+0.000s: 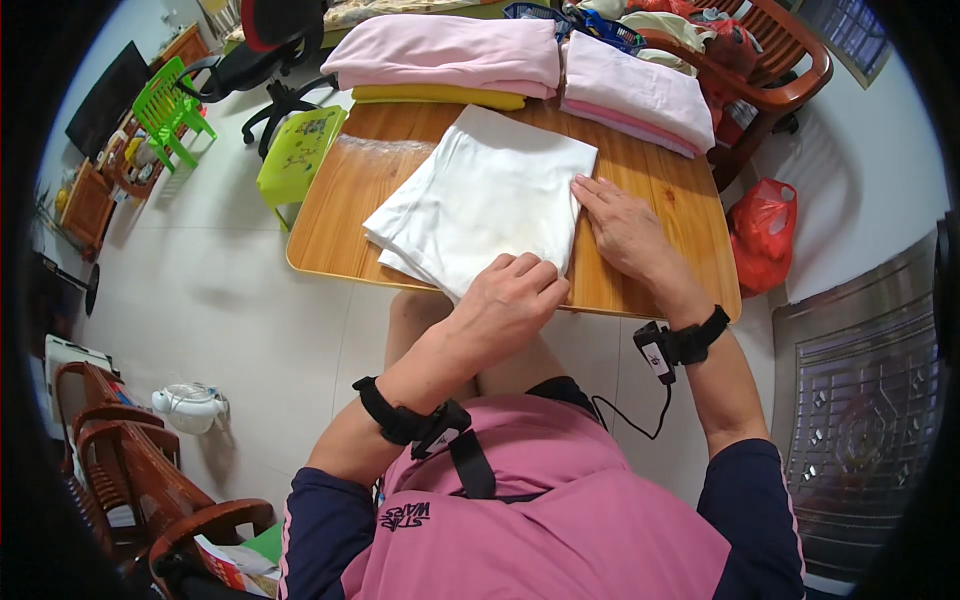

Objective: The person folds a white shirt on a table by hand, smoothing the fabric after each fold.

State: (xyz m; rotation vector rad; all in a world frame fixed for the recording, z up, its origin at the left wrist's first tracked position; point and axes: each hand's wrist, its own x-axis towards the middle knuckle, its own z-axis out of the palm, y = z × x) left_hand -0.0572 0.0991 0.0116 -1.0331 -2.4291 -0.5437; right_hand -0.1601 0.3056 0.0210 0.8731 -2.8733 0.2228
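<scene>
A folded white cloth [490, 185] lies on the wooden table [350, 215], its layers fanned a little at the left corner. My left hand [512, 300] is at the cloth's near edge, fingers curled in and closed on the fabric by the near right corner; the fingertips are partly hidden. Along the cloth's right edge rests my right hand [622, 228], its fingers stretched out and lying flat, the tips touching the edge. A black strap with a small device sits on each of my forearms.
At the table's far side stand a folded pink stack [450, 50] over a yellow cloth [440, 96] and a second pale pink stack [640, 95]. A red plastic bag [764, 235] is right of the table. A green stool [300, 155] stands left, wooden chairs [150, 470] lower left.
</scene>
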